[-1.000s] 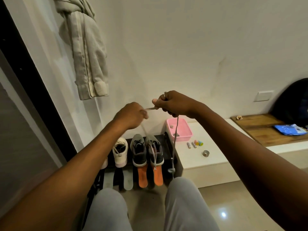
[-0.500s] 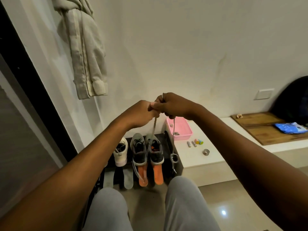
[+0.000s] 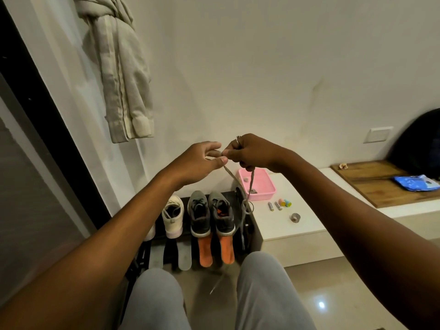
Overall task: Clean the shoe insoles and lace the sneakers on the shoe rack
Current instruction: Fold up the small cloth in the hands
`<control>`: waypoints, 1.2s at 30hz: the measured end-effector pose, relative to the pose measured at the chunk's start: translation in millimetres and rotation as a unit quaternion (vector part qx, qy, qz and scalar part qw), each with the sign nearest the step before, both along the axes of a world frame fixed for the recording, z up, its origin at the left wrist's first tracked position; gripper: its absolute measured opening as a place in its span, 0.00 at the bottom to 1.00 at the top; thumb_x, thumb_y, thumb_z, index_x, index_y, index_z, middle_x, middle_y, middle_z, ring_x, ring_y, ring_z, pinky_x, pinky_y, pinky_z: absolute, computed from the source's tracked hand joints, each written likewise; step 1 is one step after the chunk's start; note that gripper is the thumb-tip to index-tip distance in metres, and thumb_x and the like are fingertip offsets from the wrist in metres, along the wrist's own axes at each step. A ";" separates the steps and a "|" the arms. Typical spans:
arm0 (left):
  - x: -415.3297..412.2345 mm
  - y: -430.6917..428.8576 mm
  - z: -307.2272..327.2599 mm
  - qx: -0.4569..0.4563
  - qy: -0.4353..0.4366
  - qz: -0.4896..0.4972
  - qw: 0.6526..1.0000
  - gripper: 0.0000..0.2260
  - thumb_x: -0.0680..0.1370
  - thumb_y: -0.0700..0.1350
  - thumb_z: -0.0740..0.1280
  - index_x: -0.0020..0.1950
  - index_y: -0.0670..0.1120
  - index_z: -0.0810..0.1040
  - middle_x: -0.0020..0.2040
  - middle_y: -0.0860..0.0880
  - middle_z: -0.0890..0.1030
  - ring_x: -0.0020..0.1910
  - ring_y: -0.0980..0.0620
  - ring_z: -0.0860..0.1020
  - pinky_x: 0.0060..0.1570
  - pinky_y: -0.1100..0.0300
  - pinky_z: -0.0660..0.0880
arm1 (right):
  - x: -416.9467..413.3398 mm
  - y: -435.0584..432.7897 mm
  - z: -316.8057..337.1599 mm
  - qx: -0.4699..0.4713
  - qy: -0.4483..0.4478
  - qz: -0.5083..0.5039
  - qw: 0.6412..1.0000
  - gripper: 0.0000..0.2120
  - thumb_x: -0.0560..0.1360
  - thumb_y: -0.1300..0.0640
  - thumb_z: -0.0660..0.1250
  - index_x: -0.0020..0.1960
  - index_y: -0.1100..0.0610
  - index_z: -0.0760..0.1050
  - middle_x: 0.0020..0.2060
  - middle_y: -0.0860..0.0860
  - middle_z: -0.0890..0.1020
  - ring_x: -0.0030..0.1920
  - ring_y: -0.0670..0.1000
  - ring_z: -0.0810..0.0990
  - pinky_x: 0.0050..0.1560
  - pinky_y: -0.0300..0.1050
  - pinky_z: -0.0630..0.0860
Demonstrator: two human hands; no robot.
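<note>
The left hand (image 3: 200,160) and the right hand (image 3: 248,151) are raised together in front of the wall, above the black metal shoe rack (image 3: 231,194). Between them they hold a grey woven shoelace (image 3: 232,176). The left hand pinches it under the thumb, with the other fingers loosely spread. The right hand (a ring on one finger) is clenched round it. Two strands drop from the hands, hang past the rack's right edge and trail towards the floor between the knees of the person's grey trousers (image 3: 154,301).

A pair of dark grey mesh sneakers (image 3: 210,214) stands side by side on the rack towards its right edge. Two flat orange foam insoles (image 3: 215,250) stick out over the front edge just below them. To their left stands a white and cream sneaker (image 3: 172,215), with two pale grey insoles (image 3: 184,256) over the front edge beneath it.

Beside the rack is a low white ledge (image 3: 281,226). A shallow pink plastic tray (image 3: 259,186) sits at its back left corner. In front of the tray lie two small silver batteries (image 3: 273,206) and a small grey roll of tape (image 3: 295,217). A beige cloth garment (image 3: 121,75) hangs on the wall at upper left.
</note>
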State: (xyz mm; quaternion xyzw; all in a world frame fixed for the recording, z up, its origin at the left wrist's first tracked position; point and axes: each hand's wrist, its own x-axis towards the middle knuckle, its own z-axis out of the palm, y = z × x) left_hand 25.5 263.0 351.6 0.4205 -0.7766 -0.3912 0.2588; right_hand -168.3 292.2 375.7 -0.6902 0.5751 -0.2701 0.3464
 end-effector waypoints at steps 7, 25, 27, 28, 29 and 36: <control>-7.4 6.1 14.7 -0.036 -0.019 0.005 0.999 0.12 0.83 0.50 0.65 0.55 0.44 0.84 0.37 0.50 0.80 0.35 0.52 0.77 0.45 0.55 0.76 | 0.8 0.5 4.0 -0.034 -0.024 -0.015 0.999 0.14 0.82 0.54 0.66 0.40 0.59 0.74 0.28 0.48 0.71 0.27 0.46 0.67 0.29 0.40 0.68; 2.9 -7.0 50.5 0.008 0.305 0.145 0.941 0.15 0.87 0.50 0.55 0.52 0.49 0.80 0.44 0.51 0.85 0.38 0.50 0.84 0.42 0.55 0.80 | -17.4 -2.5 -56.1 0.040 -0.059 -0.007 0.997 0.16 0.76 0.77 0.60 0.56 0.66 0.82 0.43 0.60 0.83 0.40 0.48 0.84 0.48 0.48 0.82; 4.5 -7.2 54.0 0.007 0.331 0.156 0.930 0.15 0.87 0.50 0.55 0.52 0.48 0.80 0.44 0.51 0.85 0.39 0.49 0.85 0.42 0.54 0.81 | -16.2 -3.8 -61.5 0.040 -0.067 -0.020 0.997 0.15 0.77 0.76 0.59 0.56 0.67 0.81 0.47 0.64 0.84 0.43 0.52 0.86 0.52 0.50 0.83; 5.5 -7.6 55.7 0.006 0.349 0.162 0.923 0.15 0.87 0.49 0.54 0.52 0.48 0.79 0.43 0.51 0.85 0.39 0.49 0.85 0.42 0.54 0.81 | -15.7 -4.5 -64.7 0.042 -0.076 -0.030 0.996 0.15 0.77 0.76 0.59 0.56 0.67 0.81 0.49 0.65 0.84 0.44 0.53 0.86 0.52 0.50 0.84; 6.7 -7.6 57.6 0.003 0.367 0.167 0.915 0.15 0.87 0.49 0.54 0.52 0.47 0.79 0.43 0.51 0.85 0.39 0.48 0.85 0.42 0.54 0.81 | -15.0 -4.3 -67.4 0.049 -0.083 -0.040 0.995 0.15 0.77 0.76 0.59 0.55 0.67 0.81 0.50 0.64 0.84 0.45 0.54 0.86 0.50 0.47 0.84; 8.8 -4.6 66.2 -0.018 0.401 0.171 0.900 0.15 0.87 0.49 0.54 0.52 0.47 0.78 0.44 0.50 0.85 0.38 0.48 0.85 0.41 0.54 0.81 | -17.2 -4.7 -91.9 0.103 0.135 -0.016 0.985 0.13 0.78 0.71 0.61 0.57 0.62 0.81 0.46 0.44 0.81 0.51 0.47 0.78 0.47 0.37 0.72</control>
